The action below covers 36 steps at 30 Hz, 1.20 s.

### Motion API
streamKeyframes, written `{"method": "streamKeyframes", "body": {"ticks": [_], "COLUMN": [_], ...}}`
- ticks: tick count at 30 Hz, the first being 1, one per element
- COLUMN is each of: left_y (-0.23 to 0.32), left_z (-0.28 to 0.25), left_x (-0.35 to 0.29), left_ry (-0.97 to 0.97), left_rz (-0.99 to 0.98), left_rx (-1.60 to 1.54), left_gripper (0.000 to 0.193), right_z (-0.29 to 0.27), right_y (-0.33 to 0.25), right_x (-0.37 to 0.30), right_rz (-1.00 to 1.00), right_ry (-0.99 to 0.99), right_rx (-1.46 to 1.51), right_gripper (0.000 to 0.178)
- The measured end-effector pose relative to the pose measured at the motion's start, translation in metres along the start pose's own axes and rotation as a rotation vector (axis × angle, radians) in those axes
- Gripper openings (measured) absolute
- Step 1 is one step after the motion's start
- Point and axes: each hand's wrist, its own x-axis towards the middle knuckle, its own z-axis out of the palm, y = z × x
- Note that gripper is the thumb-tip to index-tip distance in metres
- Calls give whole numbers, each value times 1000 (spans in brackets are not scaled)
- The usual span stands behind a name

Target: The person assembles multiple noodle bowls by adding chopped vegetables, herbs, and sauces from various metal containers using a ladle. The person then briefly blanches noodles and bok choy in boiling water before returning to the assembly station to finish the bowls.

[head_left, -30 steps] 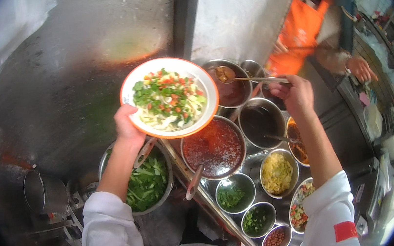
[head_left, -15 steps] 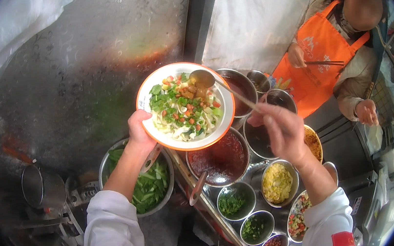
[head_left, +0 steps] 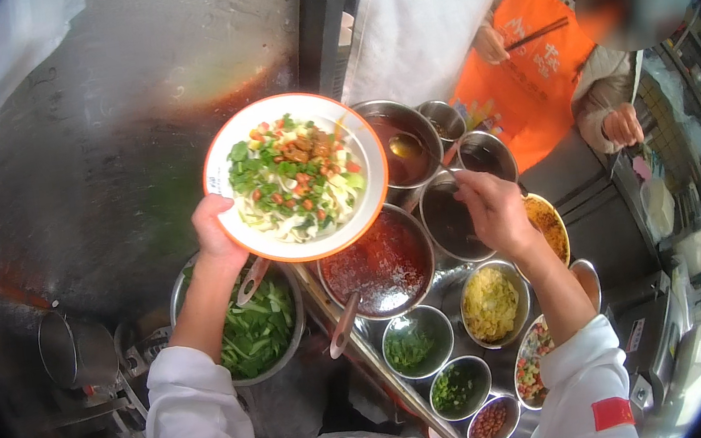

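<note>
My left hand (head_left: 219, 235) is closed on the left edge of an orange-rimmed white bowl (head_left: 374, 172), held up over the containers. In the bowl lie pale flat noodles (head_left: 292, 226) with chopped greens, red bits, peanuts and a brown chunky sauce on top. My right hand (head_left: 497, 211) is wrapped round the thin handle of a ladle (head_left: 405, 147). The ladle's head rests over or in the dark liquid of a round metal pot (head_left: 361, 106), just right of the bowl. Below the bowl stands a pot of red chili sauce (head_left: 382, 259).
Metal bowls hold chopped greens (head_left: 410, 347), scallions (head_left: 454, 388), peanuts (head_left: 488, 423) and yellow shreds (head_left: 492, 302). A basin of leafy greens (head_left: 259, 331) sits at left, a wire strainer (head_left: 58, 347) beyond it. A person in an orange apron (head_left: 529, 66) holds chopsticks (head_left: 539, 32) at upper right.
The ladle has left the bowl and moved right to the pot of dark liquid, with brown sauce left on the noodles. The bowl has shifted left and slightly up in view.
</note>
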Motion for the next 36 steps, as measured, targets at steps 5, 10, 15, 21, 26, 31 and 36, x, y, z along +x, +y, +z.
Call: {"method": "streamKeyframes", "body": {"ticks": [5,10,15,21,26,31,36], "left_y": [2,3,1,-2,-4,-4,-4], "left_z": [4,11,13,7,3,3,5], "left_x": [-4,-9,-12,-13,-13,-14,-15], "left_ry": [-9,33,94,58,58,97,85], "left_rz": [20,31,57,99,114,123,106], "left_rx": [28,29,48,94,76,91,71], "left_gripper": [71,71,70,71,70,70,71], "right_z": [4,3,9,16,18,22,23], "right_y": [36,44,55,71,79,78,70], "right_x": [-12,4,13,-2,-6,-6,-4], "right_rz": [-75,484,811,923,1030,939,802], "right_ry": [-148,-185,38,277,397,361,277], "right_rx": [-58,394,877,1124,1214,1195,1057], "right_gripper": [15,18,24,25,25,26,30]}}
